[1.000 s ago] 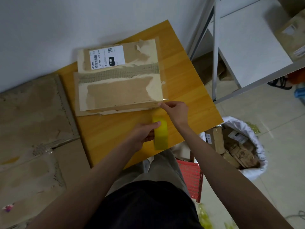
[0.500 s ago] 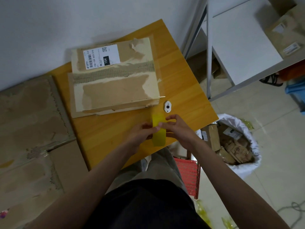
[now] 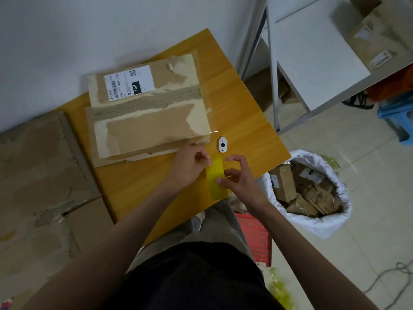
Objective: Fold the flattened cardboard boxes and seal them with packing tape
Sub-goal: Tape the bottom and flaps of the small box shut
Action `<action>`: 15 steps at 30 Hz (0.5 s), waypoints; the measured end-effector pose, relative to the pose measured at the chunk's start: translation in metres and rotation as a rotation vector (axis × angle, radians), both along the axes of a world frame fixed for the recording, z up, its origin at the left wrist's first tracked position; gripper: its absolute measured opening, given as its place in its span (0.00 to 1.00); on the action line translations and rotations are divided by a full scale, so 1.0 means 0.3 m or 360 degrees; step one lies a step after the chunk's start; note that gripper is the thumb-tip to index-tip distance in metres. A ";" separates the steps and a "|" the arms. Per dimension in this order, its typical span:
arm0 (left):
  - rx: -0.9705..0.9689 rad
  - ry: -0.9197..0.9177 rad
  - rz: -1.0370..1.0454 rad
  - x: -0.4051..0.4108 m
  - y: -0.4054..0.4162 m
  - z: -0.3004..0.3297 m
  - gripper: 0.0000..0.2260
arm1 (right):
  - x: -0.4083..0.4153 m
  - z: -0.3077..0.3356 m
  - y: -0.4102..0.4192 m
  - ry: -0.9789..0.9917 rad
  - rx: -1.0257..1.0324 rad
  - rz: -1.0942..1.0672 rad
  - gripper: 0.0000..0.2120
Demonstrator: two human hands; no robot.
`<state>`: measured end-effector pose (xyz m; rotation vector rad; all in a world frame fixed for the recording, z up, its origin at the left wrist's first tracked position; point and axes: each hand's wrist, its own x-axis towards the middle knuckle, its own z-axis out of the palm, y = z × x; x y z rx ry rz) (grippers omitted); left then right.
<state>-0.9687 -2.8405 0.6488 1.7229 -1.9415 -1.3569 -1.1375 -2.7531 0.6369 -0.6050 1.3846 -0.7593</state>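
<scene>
- The flattened cardboard box [image 3: 147,108] lies on the orange wooden table [image 3: 241,101], toward the wall side; its brown face is torn pale in large patches, a strip of ripped corrugation runs across it, and a white shipping label [image 3: 129,85] sits at its far left corner.
- A clear strip of tape [image 3: 204,86] hangs along the box's right edge and runs onto the table.
- The yellow tape roll [image 3: 216,179], seen edge-on, is held over the table's near edge, just in front of the box.
- The left hand [image 3: 190,166] holds the roll from its left side with curled fingers.
- The right hand [image 3: 238,175] pinches at the roll's right side, thumb on the yellow face, other fingers arched above it.
- A small white oval tool [image 3: 222,144] with a black knob lies on the table between the box's near right corner and the hands.
- Left of the table, flat brown cardboard sheets [image 3: 38,175] cover the floor.
- Right of the table stands a white bag [image 3: 324,222] full of cardboard scraps, and beyond it a grey metal shelf [image 3: 317,54].
- Below the table's near edge a red basket [image 3: 254,236] shows beside the person's legs.
</scene>
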 end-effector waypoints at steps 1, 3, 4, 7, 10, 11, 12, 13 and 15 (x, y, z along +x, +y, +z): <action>-0.0016 -0.0007 -0.0015 -0.005 0.004 0.001 0.06 | 0.003 0.000 0.003 0.0033 -0.0020 0.0009 0.27; -0.0061 -0.0078 -0.0067 -0.012 0.016 0.001 0.05 | 0.007 -0.001 0.006 0.0107 -0.0055 0.0027 0.29; -0.0090 -0.0117 -0.0085 -0.014 0.020 -0.003 0.03 | 0.008 -0.002 0.009 0.0138 -0.0068 0.0033 0.29; -0.0100 -0.0085 -0.0045 -0.012 0.024 -0.002 0.04 | 0.008 -0.007 0.025 0.0189 -0.0098 0.0046 0.29; -0.0026 -0.0081 -0.0116 -0.008 0.017 0.006 0.12 | 0.006 -0.009 0.042 0.0187 -0.0118 0.0062 0.29; -0.0014 -0.0113 -0.0154 -0.009 0.014 0.009 0.13 | 0.007 -0.009 0.044 0.0183 -0.0125 0.0064 0.29; -0.0007 -0.0139 -0.0179 -0.010 0.011 0.012 0.13 | 0.008 -0.008 0.046 0.0182 -0.0133 0.0071 0.29; -0.0004 -0.0157 -0.0196 -0.011 0.008 0.013 0.12 | 0.009 -0.008 0.048 0.0187 -0.0142 0.0082 0.29; -0.0019 -0.0188 -0.0220 -0.013 0.005 0.017 0.10 | 0.010 -0.007 0.051 0.0202 -0.0159 0.0104 0.29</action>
